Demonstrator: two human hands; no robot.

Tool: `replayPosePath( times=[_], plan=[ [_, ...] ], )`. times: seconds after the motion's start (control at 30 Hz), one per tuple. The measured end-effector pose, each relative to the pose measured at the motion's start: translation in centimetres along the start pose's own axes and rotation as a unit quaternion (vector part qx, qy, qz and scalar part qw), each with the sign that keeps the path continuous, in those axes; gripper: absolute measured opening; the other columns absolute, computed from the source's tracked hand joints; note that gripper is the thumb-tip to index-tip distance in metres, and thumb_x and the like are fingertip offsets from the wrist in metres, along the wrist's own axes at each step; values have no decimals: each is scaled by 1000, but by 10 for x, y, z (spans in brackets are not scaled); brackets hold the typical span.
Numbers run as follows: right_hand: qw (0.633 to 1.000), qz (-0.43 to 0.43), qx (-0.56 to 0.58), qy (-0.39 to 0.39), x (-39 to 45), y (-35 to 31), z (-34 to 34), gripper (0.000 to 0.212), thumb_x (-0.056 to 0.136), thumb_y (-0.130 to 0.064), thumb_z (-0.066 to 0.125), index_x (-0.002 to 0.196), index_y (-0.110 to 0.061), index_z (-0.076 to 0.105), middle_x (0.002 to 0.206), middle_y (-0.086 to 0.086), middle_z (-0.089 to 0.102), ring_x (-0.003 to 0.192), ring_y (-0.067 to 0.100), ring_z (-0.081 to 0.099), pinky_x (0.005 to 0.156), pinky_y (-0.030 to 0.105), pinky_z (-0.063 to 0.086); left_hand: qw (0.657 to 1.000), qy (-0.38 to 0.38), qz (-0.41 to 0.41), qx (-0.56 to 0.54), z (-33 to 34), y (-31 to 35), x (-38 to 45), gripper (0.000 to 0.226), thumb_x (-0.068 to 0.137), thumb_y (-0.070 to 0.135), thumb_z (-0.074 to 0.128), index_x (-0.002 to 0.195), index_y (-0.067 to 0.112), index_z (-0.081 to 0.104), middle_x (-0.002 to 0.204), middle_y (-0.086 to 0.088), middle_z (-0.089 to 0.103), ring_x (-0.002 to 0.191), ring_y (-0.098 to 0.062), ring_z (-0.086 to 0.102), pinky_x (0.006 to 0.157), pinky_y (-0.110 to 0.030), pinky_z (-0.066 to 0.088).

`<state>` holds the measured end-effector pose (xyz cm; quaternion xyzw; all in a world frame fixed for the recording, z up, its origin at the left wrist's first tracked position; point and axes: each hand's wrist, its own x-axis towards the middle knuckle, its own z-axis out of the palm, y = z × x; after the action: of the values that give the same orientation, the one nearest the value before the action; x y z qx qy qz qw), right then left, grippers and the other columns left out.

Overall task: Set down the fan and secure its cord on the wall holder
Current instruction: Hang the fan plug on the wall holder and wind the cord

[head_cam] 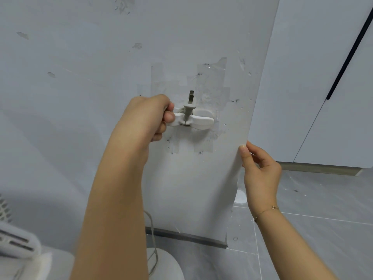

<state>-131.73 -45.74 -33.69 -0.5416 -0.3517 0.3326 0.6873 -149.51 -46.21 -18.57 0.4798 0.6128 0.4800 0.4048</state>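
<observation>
Nearest the camera, the fan (pixel 14 237) is already standing on the floor (pixel 314 229), its round base (pixel 171 265) below the arms and its grey cord (pixel 153 235) trailing upward. The right hand (pixel 260 168), fingers loosely curled, is resting its fingertips on the wall panel's edge (pixel 241 158). Farther off, the left hand (pixel 153 116) is pinching one wing of the taped wall holder (pixel 196 121), where the plug (pixel 188 108) is sitting upright; whether the cord is fully wound cannot be told.

Grey tiled floor (pixel 323 229) – white cabinet (pixel 314 77) with dark handle (pixel 349 49)
</observation>
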Motion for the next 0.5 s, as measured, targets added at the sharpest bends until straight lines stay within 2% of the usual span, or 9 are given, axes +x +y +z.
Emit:
replayPosePath(
  times=[0.17,0.33,0.5],
  plan=[
    [1000,-5,1,-2,0,1,0,24,89,-22,64,112,-17,70,108,-6,71,101,7,65,95,32,53,998,-28,46,-34,10,15,-11,30,95,11,39,79,15,64,41,10,45,29,-4,27,33,-11,24],
    [1000,-5,5,-7,-1,0,0,23,89,-23,64,111,-21,69,110,-7,70,102,5,65,94,29,52,995,19,82,-50,32,15,-18,33,99,17,40,76,18,64,39,11,46,27,-1,32,34,-9,25],
    [1000,-8,9,-8,-1,1,0,24,90,-23,64,113,-20,70,111,-8,70,102,3,65,91,21,52,993,29,85,-71,40,16,-20,26,98,17,44,88,12,67,42,12,56,29,-3,29,35,-10,27]
  ],
)
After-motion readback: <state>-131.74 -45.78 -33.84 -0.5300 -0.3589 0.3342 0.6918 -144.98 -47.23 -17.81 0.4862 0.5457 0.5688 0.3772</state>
